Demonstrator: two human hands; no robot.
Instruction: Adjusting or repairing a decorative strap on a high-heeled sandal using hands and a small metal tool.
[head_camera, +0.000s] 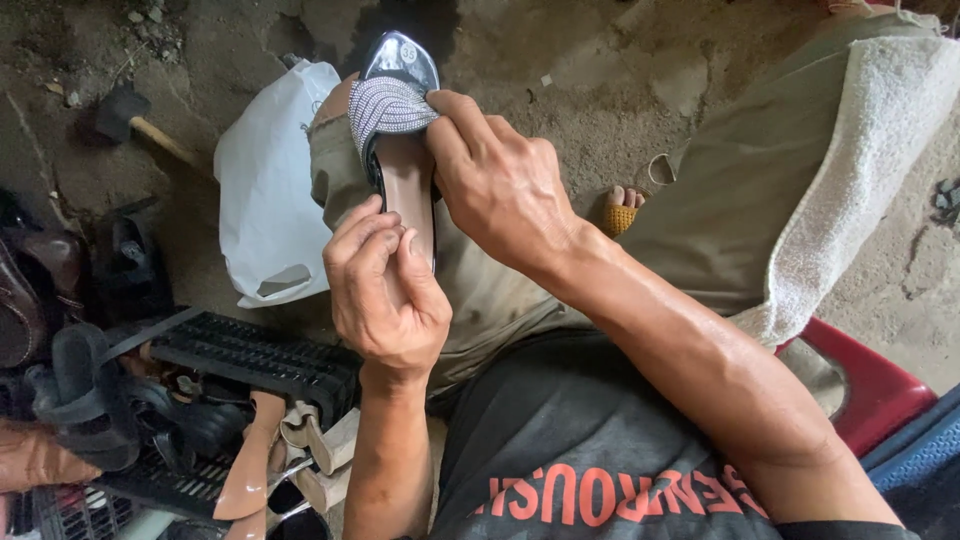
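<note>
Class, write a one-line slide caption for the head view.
Both hands, left hand and right hand, grip a strappy sandal on a knee.

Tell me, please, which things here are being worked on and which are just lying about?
In hand: sandal on the knee, left hand at its insole, right hand on its beaded strap.
Lying about: hammer, white bag, black crate, shoe pile.
</note>
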